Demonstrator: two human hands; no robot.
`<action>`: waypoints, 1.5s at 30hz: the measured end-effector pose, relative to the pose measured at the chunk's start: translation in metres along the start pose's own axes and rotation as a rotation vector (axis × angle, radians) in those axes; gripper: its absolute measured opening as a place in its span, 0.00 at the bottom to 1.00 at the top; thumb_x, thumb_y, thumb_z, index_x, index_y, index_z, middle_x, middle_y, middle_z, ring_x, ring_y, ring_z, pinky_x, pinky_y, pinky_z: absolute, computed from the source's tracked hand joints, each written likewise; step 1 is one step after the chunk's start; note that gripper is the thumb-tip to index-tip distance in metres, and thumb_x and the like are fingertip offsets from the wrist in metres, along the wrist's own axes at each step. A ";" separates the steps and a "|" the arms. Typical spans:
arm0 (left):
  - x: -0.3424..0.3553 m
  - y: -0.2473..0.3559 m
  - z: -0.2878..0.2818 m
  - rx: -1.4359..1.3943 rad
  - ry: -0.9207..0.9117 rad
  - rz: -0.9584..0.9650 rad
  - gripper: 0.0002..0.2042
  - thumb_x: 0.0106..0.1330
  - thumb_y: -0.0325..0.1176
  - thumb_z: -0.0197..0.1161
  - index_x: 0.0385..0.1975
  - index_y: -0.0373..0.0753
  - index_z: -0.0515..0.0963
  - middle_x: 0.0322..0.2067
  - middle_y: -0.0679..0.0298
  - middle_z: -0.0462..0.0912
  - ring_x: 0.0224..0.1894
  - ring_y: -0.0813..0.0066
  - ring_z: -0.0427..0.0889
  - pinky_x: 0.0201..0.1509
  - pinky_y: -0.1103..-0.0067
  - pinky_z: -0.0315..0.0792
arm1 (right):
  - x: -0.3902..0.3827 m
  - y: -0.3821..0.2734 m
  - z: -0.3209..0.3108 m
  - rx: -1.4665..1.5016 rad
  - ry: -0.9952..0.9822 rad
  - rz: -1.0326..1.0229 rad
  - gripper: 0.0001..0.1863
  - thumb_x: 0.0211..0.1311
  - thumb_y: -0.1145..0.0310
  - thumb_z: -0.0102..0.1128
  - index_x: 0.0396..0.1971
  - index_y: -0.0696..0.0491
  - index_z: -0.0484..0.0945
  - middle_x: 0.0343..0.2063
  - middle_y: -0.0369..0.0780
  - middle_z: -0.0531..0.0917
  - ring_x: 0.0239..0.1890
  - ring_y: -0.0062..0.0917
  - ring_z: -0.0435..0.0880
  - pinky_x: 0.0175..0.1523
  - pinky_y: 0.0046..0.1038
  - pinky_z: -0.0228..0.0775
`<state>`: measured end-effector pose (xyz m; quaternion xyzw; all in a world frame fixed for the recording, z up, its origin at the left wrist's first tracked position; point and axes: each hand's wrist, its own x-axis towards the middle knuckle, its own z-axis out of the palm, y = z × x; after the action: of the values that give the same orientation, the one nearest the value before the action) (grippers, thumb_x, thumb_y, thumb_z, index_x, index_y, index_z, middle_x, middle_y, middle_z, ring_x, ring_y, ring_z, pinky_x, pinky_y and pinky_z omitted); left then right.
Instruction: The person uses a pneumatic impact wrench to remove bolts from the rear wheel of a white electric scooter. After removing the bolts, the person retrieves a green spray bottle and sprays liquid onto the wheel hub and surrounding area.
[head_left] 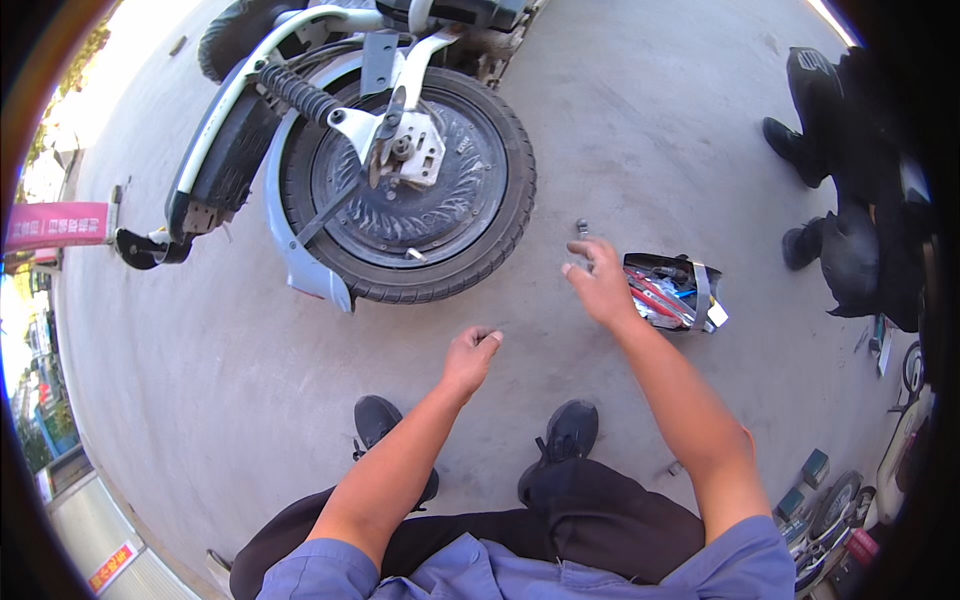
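Bag [702,292] near the wheel [410,217], probably for easy reach
Right hand [603,288] loose, left hand [469,361] curled, can't tell if gripping.

1 black-tyred wheel [432,212], its side showing, sits left of 1 open black bag [702,292] of tools [656,296]

At eleven o'clock, the tyre [522,190] is matt, grooved rubber around a dull, scuffed metal hub [455,205]; the mudguard [308,272], toward nine, looks like smooth, glossy plastic. The concrete floor [600,150] is matt. At six, the shirt [470,578] is matt, creased cloth.
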<state>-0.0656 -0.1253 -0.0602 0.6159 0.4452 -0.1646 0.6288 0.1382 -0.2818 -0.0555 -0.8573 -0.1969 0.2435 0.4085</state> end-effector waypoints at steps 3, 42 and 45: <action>-0.002 -0.010 -0.012 -0.206 0.072 0.002 0.19 0.66 0.42 0.61 0.47 0.33 0.76 0.35 0.63 0.81 0.38 0.78 0.76 0.44 0.78 0.70 | 0.038 0.006 0.026 -0.445 0.095 0.074 0.24 0.56 0.66 0.60 0.54 0.56 0.74 0.61 0.55 0.66 0.61 0.47 0.66 0.66 0.39 0.60; -0.024 0.023 0.078 -0.353 -0.387 -0.305 0.07 0.66 0.31 0.58 0.40 0.36 0.73 0.37 0.61 0.80 0.41 0.68 0.83 0.38 0.77 0.77 | -0.271 0.092 -0.036 0.171 0.323 0.493 0.13 0.57 0.70 0.56 0.42 0.56 0.81 0.43 0.46 0.82 0.49 0.39 0.80 0.54 0.35 0.71; -0.009 0.039 0.062 -0.375 -0.317 -0.286 0.09 0.68 0.27 0.54 0.44 0.33 0.72 0.38 0.58 0.80 0.43 0.65 0.82 0.41 0.75 0.79 | -0.360 0.171 -0.064 -0.749 0.030 0.818 0.25 0.58 0.74 0.52 0.58 0.49 0.71 0.60 0.48 0.70 0.54 0.42 0.77 0.55 0.44 0.72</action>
<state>-0.0189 -0.1784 -0.0392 0.3863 0.4465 -0.2606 0.7639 -0.0906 -0.6144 -0.0641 -0.9540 0.0845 0.2834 -0.0493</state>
